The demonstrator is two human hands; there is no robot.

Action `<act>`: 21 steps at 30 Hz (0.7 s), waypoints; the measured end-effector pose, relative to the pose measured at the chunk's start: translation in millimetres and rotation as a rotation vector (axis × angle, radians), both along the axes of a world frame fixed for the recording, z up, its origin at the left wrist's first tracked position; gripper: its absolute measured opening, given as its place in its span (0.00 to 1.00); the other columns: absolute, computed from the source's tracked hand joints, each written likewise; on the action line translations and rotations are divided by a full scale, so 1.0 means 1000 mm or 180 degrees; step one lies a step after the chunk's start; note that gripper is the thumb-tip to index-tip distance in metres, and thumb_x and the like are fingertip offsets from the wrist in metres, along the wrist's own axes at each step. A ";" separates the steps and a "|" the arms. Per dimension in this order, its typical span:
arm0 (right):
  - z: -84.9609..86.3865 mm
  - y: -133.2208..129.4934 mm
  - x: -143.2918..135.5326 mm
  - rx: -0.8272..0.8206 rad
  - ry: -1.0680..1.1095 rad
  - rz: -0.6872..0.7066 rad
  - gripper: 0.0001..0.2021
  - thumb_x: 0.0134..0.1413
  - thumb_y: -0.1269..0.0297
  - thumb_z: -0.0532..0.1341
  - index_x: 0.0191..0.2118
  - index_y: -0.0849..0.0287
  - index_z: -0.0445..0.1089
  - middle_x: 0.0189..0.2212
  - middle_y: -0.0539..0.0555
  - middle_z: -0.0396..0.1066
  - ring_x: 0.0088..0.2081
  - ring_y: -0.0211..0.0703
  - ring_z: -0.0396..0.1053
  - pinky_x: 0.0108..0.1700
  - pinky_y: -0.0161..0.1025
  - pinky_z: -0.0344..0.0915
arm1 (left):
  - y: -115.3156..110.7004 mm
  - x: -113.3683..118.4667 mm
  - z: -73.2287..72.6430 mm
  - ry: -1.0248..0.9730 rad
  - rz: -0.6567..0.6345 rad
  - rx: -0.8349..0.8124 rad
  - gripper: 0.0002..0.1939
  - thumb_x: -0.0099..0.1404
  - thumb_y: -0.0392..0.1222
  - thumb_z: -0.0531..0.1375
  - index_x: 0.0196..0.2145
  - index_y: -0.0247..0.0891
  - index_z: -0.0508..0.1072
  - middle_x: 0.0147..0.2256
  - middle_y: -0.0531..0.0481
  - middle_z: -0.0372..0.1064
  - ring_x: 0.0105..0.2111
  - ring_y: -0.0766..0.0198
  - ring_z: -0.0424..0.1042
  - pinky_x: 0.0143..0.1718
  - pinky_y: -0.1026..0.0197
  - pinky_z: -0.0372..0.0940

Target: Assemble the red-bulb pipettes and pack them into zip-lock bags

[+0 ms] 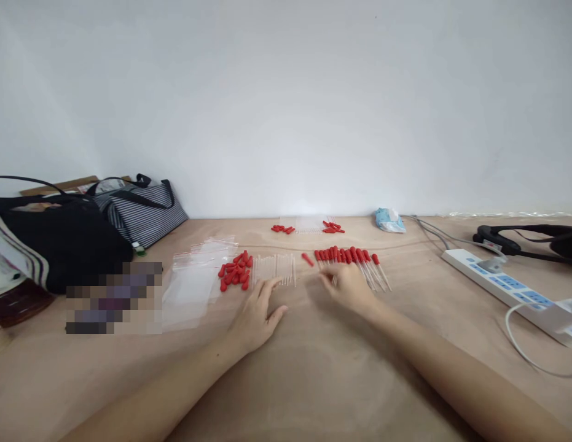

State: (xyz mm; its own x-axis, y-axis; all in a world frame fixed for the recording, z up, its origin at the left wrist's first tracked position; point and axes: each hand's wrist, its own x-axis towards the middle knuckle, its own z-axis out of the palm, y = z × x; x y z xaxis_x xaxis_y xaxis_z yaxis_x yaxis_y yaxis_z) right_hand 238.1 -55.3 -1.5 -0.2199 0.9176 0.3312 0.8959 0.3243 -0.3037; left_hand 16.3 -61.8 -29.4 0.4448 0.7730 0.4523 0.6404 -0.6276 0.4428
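My left hand point(257, 313) lies flat on the wooden table point(313, 380), fingers spread, its fingertips touching a row of clear glass tubes point(274, 269). A heap of loose red rubber caps point(236, 270) sits just left of those tubes. My right hand point(348, 285) rests with its fingers curled at the near end of a row of finished droppers with red caps point(354, 258); whether it pinches one I cannot make out. A single red cap point(307, 259) lies between the two rows.
Clear plastic bags point(196, 276) lie left of the caps. More caps and tubes point(308, 226) sit by the wall, with a blue packet point(389, 220). Dark and striped bags point(83, 227) fill the left side. A white power strip point(511, 288) and cables lie at right.
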 end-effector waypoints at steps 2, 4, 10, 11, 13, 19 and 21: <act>0.000 0.019 0.005 -0.0065 0.0287 -0.0652 0.11 0.52 0.67 0.52 0.40 0.59 0.67 0.29 0.53 0.72 0.30 0.40 0.67 0.32 0.35 0.52 | -0.001 0.000 0.000 0.0067 -0.0033 -0.0119 0.14 0.59 0.37 0.54 0.44 0.40 0.64 0.41 0.46 0.63 0.41 0.58 0.65 0.43 0.54 0.62; -0.002 0.034 0.005 -0.0080 0.0304 -0.1018 0.13 0.52 0.66 0.52 0.43 0.61 0.65 0.29 0.54 0.72 0.32 0.42 0.68 0.33 0.35 0.52 | -0.002 0.000 0.002 0.0199 -0.0190 -0.0148 0.08 0.60 0.37 0.53 0.38 0.38 0.68 0.40 0.46 0.64 0.41 0.58 0.65 0.44 0.54 0.61; -0.015 0.044 -0.002 -0.0199 -0.0161 -0.1170 0.13 0.51 0.66 0.52 0.42 0.60 0.64 0.31 0.56 0.73 0.37 0.47 0.68 0.38 0.40 0.50 | -0.002 0.000 0.005 0.0401 -0.0514 -0.0203 0.13 0.62 0.38 0.51 0.43 0.38 0.70 0.46 0.44 0.66 0.48 0.57 0.63 0.49 0.52 0.60; -0.016 0.043 -0.002 -0.0202 -0.0197 -0.1175 0.13 0.51 0.65 0.52 0.42 0.60 0.64 0.31 0.57 0.73 0.37 0.48 0.67 0.38 0.41 0.49 | -0.002 -0.001 0.005 0.0422 -0.0515 -0.0209 0.14 0.62 0.38 0.51 0.44 0.38 0.70 0.47 0.44 0.66 0.49 0.57 0.63 0.50 0.51 0.59; -0.016 0.042 -0.001 -0.0175 -0.0226 -0.1193 0.13 0.51 0.63 0.52 0.42 0.60 0.65 0.32 0.57 0.73 0.38 0.48 0.67 0.39 0.42 0.49 | -0.001 -0.001 0.003 0.0446 -0.0523 -0.0216 0.14 0.62 0.39 0.51 0.45 0.38 0.70 0.48 0.44 0.66 0.49 0.57 0.63 0.50 0.51 0.58; -0.011 0.039 -0.017 -0.0110 -0.0186 -0.0928 0.12 0.52 0.61 0.51 0.35 0.59 0.68 0.31 0.55 0.73 0.36 0.46 0.68 0.41 0.42 0.48 | 0.000 0.003 0.008 0.0512 -0.0250 -0.0110 0.11 0.60 0.39 0.54 0.39 0.39 0.72 0.41 0.46 0.68 0.43 0.57 0.65 0.45 0.53 0.60; -0.012 0.039 -0.030 -0.0229 -0.0131 -0.0838 0.13 0.52 0.58 0.51 0.31 0.59 0.69 0.31 0.55 0.73 0.37 0.46 0.68 0.42 0.42 0.48 | 0.011 0.001 0.016 0.0620 0.0367 0.0046 0.08 0.58 0.41 0.55 0.34 0.40 0.73 0.37 0.47 0.68 0.40 0.56 0.65 0.42 0.52 0.59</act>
